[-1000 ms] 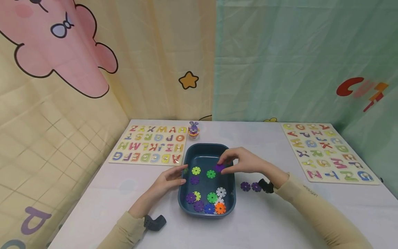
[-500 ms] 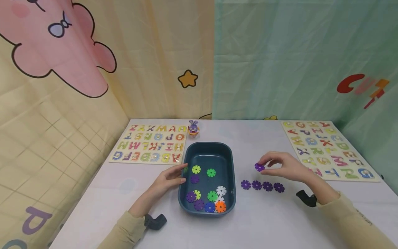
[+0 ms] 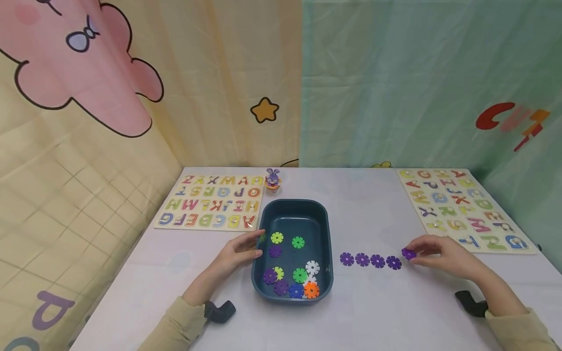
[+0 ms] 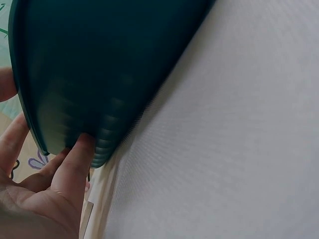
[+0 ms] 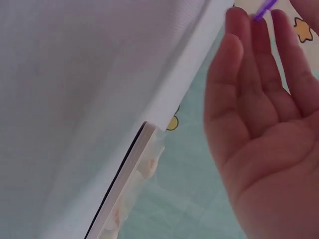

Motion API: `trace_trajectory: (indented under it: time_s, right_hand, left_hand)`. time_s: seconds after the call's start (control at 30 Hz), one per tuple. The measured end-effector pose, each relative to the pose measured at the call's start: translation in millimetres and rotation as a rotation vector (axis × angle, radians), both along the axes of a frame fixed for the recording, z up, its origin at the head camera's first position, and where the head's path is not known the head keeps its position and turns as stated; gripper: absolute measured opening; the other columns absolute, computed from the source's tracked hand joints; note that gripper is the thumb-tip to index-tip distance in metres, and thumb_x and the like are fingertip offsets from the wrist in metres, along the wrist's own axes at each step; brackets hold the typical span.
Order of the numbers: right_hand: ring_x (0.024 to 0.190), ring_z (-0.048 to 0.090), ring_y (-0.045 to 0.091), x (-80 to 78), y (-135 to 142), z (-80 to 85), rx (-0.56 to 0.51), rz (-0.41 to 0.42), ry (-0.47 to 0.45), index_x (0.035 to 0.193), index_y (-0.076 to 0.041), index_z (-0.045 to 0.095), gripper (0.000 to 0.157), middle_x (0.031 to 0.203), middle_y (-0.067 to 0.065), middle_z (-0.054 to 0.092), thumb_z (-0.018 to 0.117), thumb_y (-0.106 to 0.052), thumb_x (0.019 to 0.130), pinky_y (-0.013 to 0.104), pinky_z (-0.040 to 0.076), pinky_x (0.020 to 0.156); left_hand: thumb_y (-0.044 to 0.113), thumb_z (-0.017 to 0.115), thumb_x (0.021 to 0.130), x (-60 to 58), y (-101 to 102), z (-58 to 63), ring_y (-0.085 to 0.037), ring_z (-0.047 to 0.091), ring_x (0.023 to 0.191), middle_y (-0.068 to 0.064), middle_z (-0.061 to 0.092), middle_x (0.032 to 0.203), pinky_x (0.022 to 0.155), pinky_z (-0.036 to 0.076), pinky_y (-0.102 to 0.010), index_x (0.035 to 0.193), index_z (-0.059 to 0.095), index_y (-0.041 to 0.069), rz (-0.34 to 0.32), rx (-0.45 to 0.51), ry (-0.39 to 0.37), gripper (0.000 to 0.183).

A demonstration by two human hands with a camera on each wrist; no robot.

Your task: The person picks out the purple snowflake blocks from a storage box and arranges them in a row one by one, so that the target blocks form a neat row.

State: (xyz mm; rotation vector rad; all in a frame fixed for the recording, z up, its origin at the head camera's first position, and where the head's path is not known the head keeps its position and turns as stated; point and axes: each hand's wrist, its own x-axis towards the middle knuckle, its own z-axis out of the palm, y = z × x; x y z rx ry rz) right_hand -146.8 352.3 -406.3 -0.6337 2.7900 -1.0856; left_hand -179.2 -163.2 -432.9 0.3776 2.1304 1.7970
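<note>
My left hand holds the left side of a dark blue plastic bin. The left wrist view shows fingers against the outer wall of the bin and one at its rim. In my right hand, thumb and fingertips pinch a purple snowflake disc, seen edge-on as a purple sliver in the right wrist view. This disc is just right of a row of several purple snowflake discs lying on the table. Inside the bin lie green, yellow, purple, white, blue and orange discs.
An alphabet puzzle board lies behind the bin at left, and another alphabet board at right. A small purple rabbit figure stands behind the bin. Printed curtains enclose the back and sides of the white table.
My right hand lifted a purple disc out of the bin and carried it right, past the row, then lowered it toward the row's right end. The left hand stays at the bin.
</note>
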Motion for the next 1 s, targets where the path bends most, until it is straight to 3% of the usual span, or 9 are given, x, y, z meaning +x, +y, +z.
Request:
trace_trajectory:
  time_s: [0.37, 0.63, 1.0]
  right_hand:
    - [0.087, 0.058, -0.001, 1.8, 1.3, -5.0, 0.096, -0.039, -0.048, 0.102, -0.014, 0.069, 0.030, 0.099, -0.002, 0.067, 0.075, -0.030, 0.078, 0.022, 0.051, 0.075]
    - [0.089, 0.057, -0.002, 1.1, 0.9, -9.2, 0.114, 0.009, 0.000, 0.100, -0.014, 0.069, 0.030, 0.099, -0.002, 0.067, 0.077, -0.029, 0.076, 0.022, 0.052, 0.075]
    - [0.091, 0.057, 0.001, 2.5, -3.5, -7.1, 0.180, -0.028, -0.039, 0.102, -0.018, 0.069, 0.031, 0.102, -0.003, 0.066, 0.077, -0.032, 0.076, 0.023, 0.051, 0.078]
  left_hand:
    - [0.021, 0.068, 0.086, -1.1, -0.2, -1.3, -0.030, 0.030, 0.136, -0.007, 0.036, 0.148, 0.106, 0.033, -0.044, 0.138, 0.047, 0.015, -0.001, 0.003, 0.002, 0.056]
    - [0.022, 0.069, 0.086, -0.3, -0.9, -1.1, -0.028, 0.029, 0.137, -0.006, 0.036, 0.148, 0.106, 0.033, -0.042, 0.138, 0.047, 0.015, -0.001, 0.006, -0.003, 0.057]
    - [0.022, 0.069, 0.086, -0.5, -0.8, -0.7, -0.029, 0.028, 0.137, -0.006, 0.035, 0.148, 0.107, 0.031, -0.043, 0.138, 0.047, 0.015, -0.003, 0.007, -0.002, 0.057]
